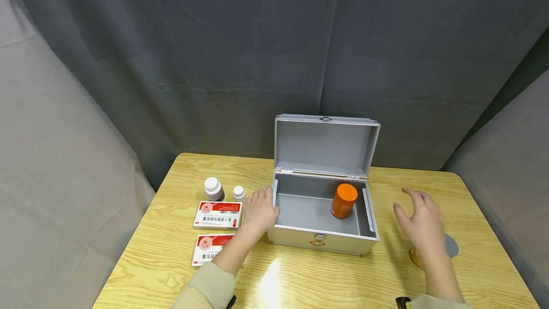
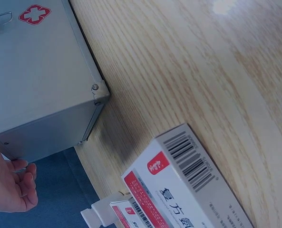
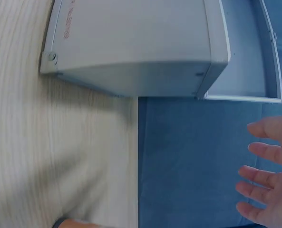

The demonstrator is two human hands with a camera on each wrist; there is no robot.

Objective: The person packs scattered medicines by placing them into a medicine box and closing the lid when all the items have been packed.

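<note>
the metal box (image 1: pixel 296 237) on the table (image 1: pixel 317 280) is gripped at its left rim by the left hand (image 1: pixel 259 211); an orange jar (image 1: pixel 344 201) is contained inside. the right hand (image 1: pixel 423 223) is raised, released.

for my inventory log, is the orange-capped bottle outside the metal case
No, the orange-capped bottle sits inside the metal case, near its right end.

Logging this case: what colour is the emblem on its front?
The emblem is red and white, clearest in the left wrist view.
</note>
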